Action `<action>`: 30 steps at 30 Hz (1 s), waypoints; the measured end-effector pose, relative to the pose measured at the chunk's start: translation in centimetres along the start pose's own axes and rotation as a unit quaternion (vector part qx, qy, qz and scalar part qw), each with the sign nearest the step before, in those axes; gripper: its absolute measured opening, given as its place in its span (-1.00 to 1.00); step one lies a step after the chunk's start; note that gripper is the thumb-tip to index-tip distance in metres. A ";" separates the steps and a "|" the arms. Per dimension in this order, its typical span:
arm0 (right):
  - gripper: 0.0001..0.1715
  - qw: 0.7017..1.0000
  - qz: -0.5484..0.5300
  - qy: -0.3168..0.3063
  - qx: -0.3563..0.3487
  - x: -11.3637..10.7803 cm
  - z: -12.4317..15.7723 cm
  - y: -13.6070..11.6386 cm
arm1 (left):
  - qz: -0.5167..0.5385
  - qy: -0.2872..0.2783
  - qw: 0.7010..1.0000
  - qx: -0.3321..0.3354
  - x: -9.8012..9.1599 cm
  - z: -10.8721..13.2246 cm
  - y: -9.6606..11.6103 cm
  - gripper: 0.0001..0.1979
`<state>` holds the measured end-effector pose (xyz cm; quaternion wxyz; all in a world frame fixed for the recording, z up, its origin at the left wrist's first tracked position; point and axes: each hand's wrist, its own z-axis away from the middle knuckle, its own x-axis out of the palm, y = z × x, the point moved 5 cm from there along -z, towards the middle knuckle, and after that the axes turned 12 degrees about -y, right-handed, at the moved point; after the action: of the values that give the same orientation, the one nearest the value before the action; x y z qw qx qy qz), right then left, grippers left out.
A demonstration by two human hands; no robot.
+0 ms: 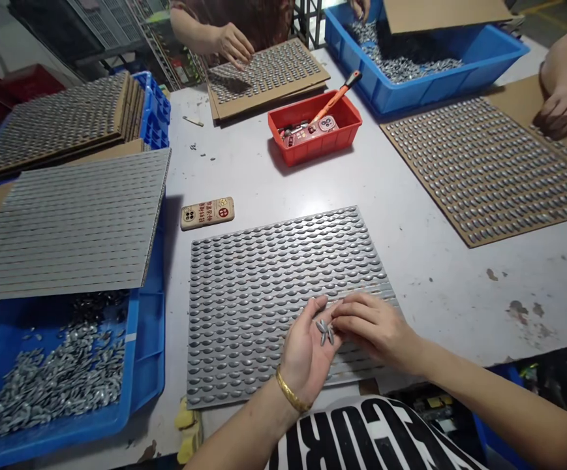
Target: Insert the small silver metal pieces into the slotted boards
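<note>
Several small grey oval metal pieces [323, 331] lie in the upturned palm of my left hand [300, 359], which is cupped above the grooved board. My right hand [378, 329] has its fingers curled together right beside these pieces, at the fingertips of the left. Whatever the right fingers pinch is hidden. Under both hands lies a grey grooved board [188, 385] on the table. Rows of matching oval pieces [254, 287] cover most of it, while bare grooves show at its right side near my right hand.
On the left, a blue bin [134, 365] holds loose oval pieces beneath another grooved board [77, 222]. A phone [207, 213] and a red tray [320, 151] sit beyond my board. Co-workers' hands [235, 46] work at filled boards [483, 170]; another blue bin [425, 94] stands at the back.
</note>
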<state>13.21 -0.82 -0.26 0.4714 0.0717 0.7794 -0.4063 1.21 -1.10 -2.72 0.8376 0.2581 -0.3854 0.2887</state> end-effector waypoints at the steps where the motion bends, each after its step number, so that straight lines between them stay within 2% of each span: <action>1: -0.75 1.000 0.007 0.011 -0.007 0.1 0.2 -0.2 | -0.005 0.002 1.000 -0.006 0.0 0.0 -0.1 -0.71; 6: -0.70 0.999 0.036 0.020 -0.007 0.7 1.1 -0.4 | -0.033 0.012 0.999 -0.017 -0.2 -0.1 -0.6 -0.66; 11: -0.70 0.997 -0.068 -0.020 0.004 0.1 1.2 0.4 | -0.017 -0.008 1.000 -0.025 0.3 0.0 -0.7 -0.69; 14: -0.74 0.995 -0.093 0.002 0.026 -0.9 1.4 1.4 | -0.019 -0.018 0.999 -0.028 0.7 0.2 -0.6 -0.72; 18: -0.72 0.997 -0.014 0.020 0.068 -1.4 1.7 3.6 | -0.049 0.040 0.998 -0.001 0.4 0.9 0.1 -0.76; 22: -0.68 0.994 0.086 -0.027 0.064 -0.6 1.7 4.8 | -0.067 0.079 0.995 0.012 0.0 1.6 0.2 -0.81; 27: -0.70 0.984 0.155 -0.069 0.046 0.0 1.3 4.8 | -0.031 0.039 0.999 0.004 0.1 1.3 -0.2 -0.79; 30: -0.71 0.980 0.177 -0.084 0.042 0.2 1.2 4.8 | -0.036 0.038 0.999 0.002 0.2 1.1 -0.1 -0.77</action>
<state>16.32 1.44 -3.38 0.5965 0.1942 0.6941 -0.3531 0.83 -1.82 -2.00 0.8608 0.2624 -0.3430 0.2693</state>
